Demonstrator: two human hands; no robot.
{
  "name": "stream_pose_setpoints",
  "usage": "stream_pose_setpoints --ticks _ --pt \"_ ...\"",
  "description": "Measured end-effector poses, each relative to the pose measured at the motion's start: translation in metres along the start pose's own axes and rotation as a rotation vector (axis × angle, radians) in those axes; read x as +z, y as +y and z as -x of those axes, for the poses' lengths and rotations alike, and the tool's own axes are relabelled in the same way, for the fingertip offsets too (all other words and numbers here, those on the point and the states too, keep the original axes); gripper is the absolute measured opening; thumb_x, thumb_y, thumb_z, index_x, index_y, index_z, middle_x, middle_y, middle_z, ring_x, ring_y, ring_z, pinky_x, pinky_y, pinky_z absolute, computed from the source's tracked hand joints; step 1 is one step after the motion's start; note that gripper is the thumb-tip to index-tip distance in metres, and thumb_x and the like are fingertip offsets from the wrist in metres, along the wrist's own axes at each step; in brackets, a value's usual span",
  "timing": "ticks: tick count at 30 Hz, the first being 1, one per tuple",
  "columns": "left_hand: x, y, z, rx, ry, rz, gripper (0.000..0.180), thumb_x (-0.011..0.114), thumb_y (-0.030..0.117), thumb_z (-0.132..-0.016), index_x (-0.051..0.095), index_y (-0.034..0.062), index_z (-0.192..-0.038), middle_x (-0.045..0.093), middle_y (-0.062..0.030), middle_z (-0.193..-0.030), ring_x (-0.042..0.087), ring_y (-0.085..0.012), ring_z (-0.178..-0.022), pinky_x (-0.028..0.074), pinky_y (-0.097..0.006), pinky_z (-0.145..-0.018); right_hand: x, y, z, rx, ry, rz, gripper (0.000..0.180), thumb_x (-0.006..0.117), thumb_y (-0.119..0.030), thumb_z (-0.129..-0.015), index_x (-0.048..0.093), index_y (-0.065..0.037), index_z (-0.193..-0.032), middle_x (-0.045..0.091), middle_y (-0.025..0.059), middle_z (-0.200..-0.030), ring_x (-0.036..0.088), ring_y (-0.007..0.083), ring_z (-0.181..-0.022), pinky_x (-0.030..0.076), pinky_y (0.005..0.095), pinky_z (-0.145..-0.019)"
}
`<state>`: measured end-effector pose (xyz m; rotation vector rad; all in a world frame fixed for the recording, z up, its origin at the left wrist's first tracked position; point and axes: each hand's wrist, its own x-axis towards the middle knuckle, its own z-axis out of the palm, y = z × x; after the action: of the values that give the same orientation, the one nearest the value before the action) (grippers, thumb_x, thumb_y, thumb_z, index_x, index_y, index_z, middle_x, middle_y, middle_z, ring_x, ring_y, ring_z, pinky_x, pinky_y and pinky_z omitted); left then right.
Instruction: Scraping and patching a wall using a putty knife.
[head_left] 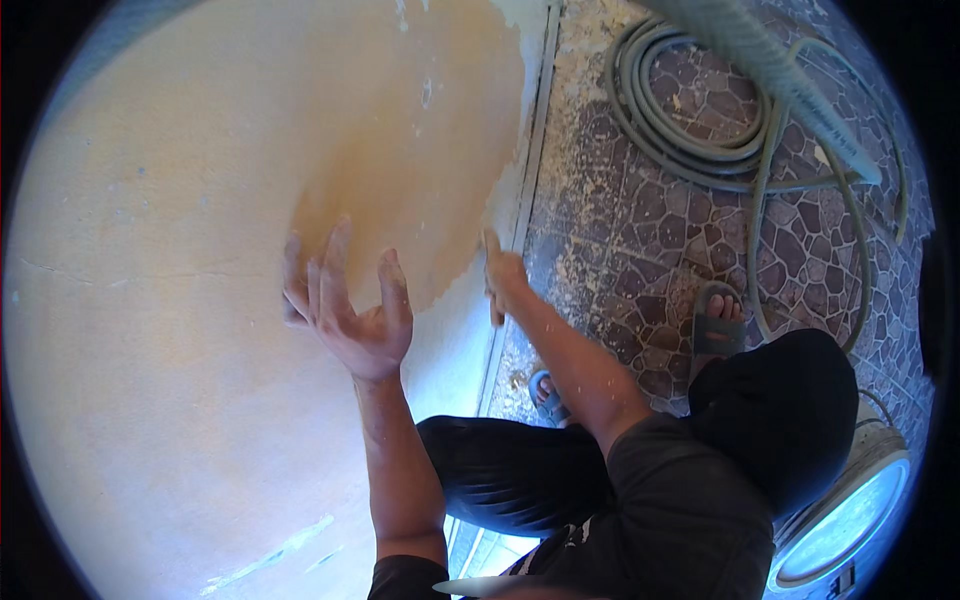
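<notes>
Two hands are at the wall [180, 300]. My left hand [350, 310] has an empty grip, fingers spread wide, near the surface. My right hand [503, 278] grips a small scraper [492, 245], its edge touching the darker patch [400, 180].

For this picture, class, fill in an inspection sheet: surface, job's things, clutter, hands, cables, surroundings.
Surface: wall, pale with a darker orange patch; chipped paint along its right edge.
Job's things: a small tool seems held in the right hand; its kind cannot be told.
Clutter: pale bucket at lower right.
Hands: left hand open, fingers spread at the wall; right hand closed, at the patch's edge.
Cables: coiled grey hose on the floor.
Surroundings: stone-patterned tile floor, flecked white; sandalled foot.
</notes>
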<state>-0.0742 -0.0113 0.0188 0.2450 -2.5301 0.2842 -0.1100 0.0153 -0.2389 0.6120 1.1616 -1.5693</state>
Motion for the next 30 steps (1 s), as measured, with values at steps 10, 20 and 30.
stream_pose_setpoints --ticks 10,20,30 --pt "-0.004 -0.002 -0.003 -0.012 0.002 0.005 0.051 0.077 0.021 -0.082 0.066 0.0078 -0.130 0.069 -0.0059 -0.123 0.042 -0.0362 -0.140 0.023 -0.048 -0.110 0.005 -0.016 0.022 0.068 0.029 -0.035 0.070 0.053 -0.074 -0.092 0.045 -0.010 -0.063 0.040 0.0022 -0.054 0.036 0.0180 -0.042 0.033 0.0394 -0.040" --pt "-0.002 0.002 -0.003 -0.005 0.013 0.047 0.052 0.076 0.023 -0.082 0.066 0.0076 -0.131 0.069 -0.0060 -0.124 0.041 -0.0365 -0.140 0.022 -0.048 -0.109 0.002 0.010 -0.001 -0.038 0.032 0.025 0.072 0.050 -0.075 -0.093 0.045 -0.010 -0.063 0.040 0.0030 -0.050 0.037 0.0173 -0.040 0.029 0.0385 -0.038" --pt "0.000 0.003 -0.001 -0.016 -0.030 -0.024 0.052 0.075 0.022 -0.083 0.066 0.0082 -0.132 0.069 -0.0057 -0.125 0.040 -0.0356 -0.141 0.023 -0.047 -0.109 0.003 0.032 0.011 -0.004 -0.027 0.017 0.068 0.051 -0.072 -0.094 0.047 -0.010 -0.067 0.040 0.0026 -0.053 0.039 0.0172 -0.042 0.032 0.0387 -0.040"
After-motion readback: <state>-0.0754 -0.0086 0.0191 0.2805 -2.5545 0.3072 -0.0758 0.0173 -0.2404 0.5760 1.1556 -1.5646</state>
